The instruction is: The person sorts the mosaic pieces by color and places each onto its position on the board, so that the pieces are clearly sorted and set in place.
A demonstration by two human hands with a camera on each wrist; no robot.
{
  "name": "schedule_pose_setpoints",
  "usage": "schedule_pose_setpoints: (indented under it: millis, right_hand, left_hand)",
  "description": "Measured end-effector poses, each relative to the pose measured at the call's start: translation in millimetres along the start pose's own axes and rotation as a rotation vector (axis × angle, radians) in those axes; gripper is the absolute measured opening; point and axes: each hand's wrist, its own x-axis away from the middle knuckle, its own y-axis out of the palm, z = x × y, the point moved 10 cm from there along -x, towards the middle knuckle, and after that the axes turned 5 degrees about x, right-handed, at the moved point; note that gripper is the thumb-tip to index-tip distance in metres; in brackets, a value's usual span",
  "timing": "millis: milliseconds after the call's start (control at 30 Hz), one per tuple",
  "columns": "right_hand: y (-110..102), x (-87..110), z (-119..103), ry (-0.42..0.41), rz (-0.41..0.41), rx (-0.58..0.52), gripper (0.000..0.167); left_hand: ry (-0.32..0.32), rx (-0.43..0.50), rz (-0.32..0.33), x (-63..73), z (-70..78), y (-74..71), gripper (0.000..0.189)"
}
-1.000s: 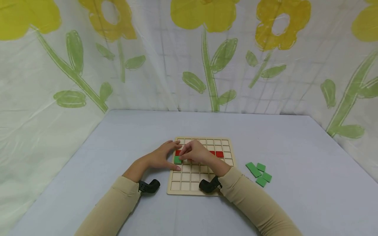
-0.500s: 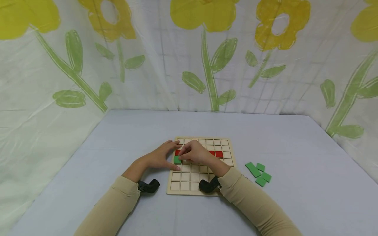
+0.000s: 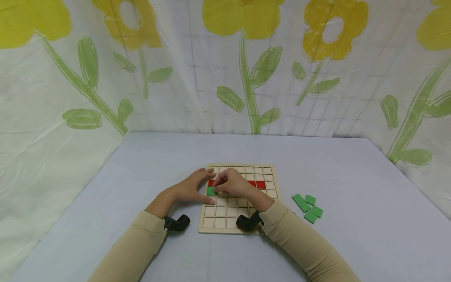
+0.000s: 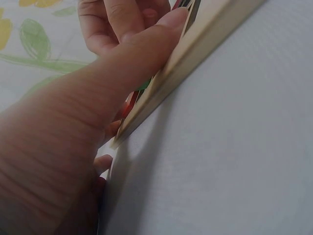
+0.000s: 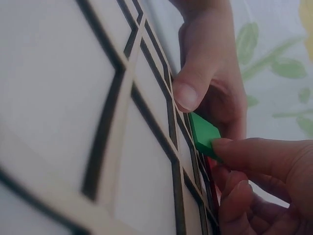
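Note:
A wooden grid board (image 3: 221, 212) lies on the table. My left hand (image 3: 188, 188) spreads over its left edge, the thumb resting on the board in the left wrist view. With thumb and index finger, my right hand (image 3: 232, 183) pinches a green square tile (image 3: 210, 191) by its right side. This tile is at the leftmost column, and in the right wrist view the green tile (image 5: 205, 133) looks slightly tilted. Just behind it is a red tile (image 3: 211, 183) in the same column. Farther right in that row sits another red tile (image 3: 260, 184); my right hand hides the row's middle.
Several loose green tiles (image 3: 301, 203) lie to the right of the board on the pale table (image 3: 352, 219). A flower-printed curtain (image 3: 190, 86) hangs behind the table. Black wrist cameras (image 3: 179, 223) project inward from both sleeves.

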Motion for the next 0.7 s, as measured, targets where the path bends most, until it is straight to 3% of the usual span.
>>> schedule_pose_setpoints:
  millis: [367,700]
  right_hand:
    - [2.7,0.2,-2.9,-0.018,-0.015,0.059,0.004]
    - [3.0,0.9,-5.3,-0.007,-0.037,0.049,0.004]
  left_hand:
    - [0.006,0.0,0.011,0.5,0.8,-1.0,0.086]
    - [0.016,0.011,0.01,-0.3,-0.1,-0.4,0.084]
